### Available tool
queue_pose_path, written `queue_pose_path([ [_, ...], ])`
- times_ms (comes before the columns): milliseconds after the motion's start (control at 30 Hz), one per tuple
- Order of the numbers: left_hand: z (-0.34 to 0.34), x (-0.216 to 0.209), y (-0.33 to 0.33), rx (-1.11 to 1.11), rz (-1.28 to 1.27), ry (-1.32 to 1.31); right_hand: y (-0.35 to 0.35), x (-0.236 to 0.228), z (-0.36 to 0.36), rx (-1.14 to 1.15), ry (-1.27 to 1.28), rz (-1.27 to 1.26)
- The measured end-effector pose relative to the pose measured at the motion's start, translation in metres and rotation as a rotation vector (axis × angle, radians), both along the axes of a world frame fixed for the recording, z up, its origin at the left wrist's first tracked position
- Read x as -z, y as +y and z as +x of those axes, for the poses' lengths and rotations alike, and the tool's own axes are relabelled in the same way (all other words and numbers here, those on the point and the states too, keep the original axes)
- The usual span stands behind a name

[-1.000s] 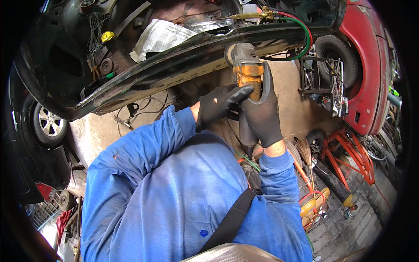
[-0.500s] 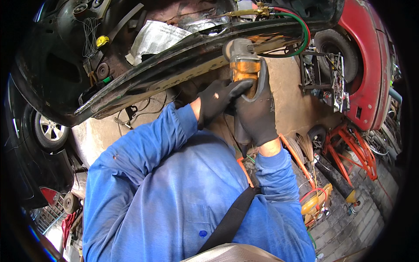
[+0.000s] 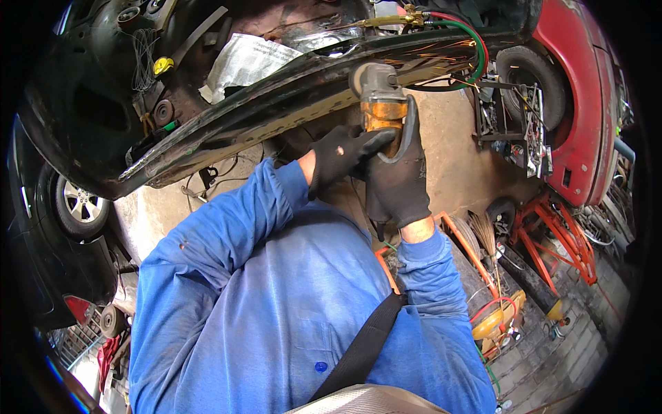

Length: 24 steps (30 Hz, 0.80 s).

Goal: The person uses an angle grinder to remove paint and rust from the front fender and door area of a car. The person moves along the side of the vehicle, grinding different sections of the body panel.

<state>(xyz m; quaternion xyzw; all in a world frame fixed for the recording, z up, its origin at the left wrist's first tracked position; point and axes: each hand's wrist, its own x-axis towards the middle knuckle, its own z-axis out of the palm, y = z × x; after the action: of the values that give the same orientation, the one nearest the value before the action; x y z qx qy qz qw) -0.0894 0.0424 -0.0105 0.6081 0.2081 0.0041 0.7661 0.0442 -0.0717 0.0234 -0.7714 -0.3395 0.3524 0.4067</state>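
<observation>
Both my gloved hands are closed round an orange and grey angle grinder [image 3: 384, 109]. My left hand [image 3: 339, 157] grips it from the left, by its front part. Farther back on the body is my right hand [image 3: 400, 181], with the dark guard or handle loop curving over it. The grinder's disc [image 3: 358, 80] is at the lower edge of a black car body sill [image 3: 276, 93]; whether it touches is hard to make out. Orange sparks [image 3: 434, 55] fly off to the right along the sill.
Red and green hoses [image 3: 480, 52] run from a brass torch [image 3: 389, 21] on the car body. Newspaper [image 3: 252, 63] and a yellow tape measure [image 3: 163, 65] lie inside it. Right stand a red car panel [image 3: 586, 103], a tyre [image 3: 531, 86] and an orange metal frame [image 3: 558, 241].
The grinder and both hands have shifted slightly left and my right forearm has drawn left too. The sparks now spread more widely to the right.
</observation>
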Motion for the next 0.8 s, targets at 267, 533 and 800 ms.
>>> queue_pose_path([
  [267, -0.024, -0.014, -0.007, -0.102, -0.148, 0.120, -0.012, 0.008, -0.018, -0.167, -0.291, 0.064],
  [533, -0.015, 0.004, -0.005, -0.109, -0.013, 0.017, -0.013, 0.022, -0.015, -0.076, -0.152, 0.035],
  [800, -0.035, -0.004, -0.003, -0.144, -0.204, 0.178, -0.019, 0.034, -0.030, -0.158, -0.106, 0.060],
])
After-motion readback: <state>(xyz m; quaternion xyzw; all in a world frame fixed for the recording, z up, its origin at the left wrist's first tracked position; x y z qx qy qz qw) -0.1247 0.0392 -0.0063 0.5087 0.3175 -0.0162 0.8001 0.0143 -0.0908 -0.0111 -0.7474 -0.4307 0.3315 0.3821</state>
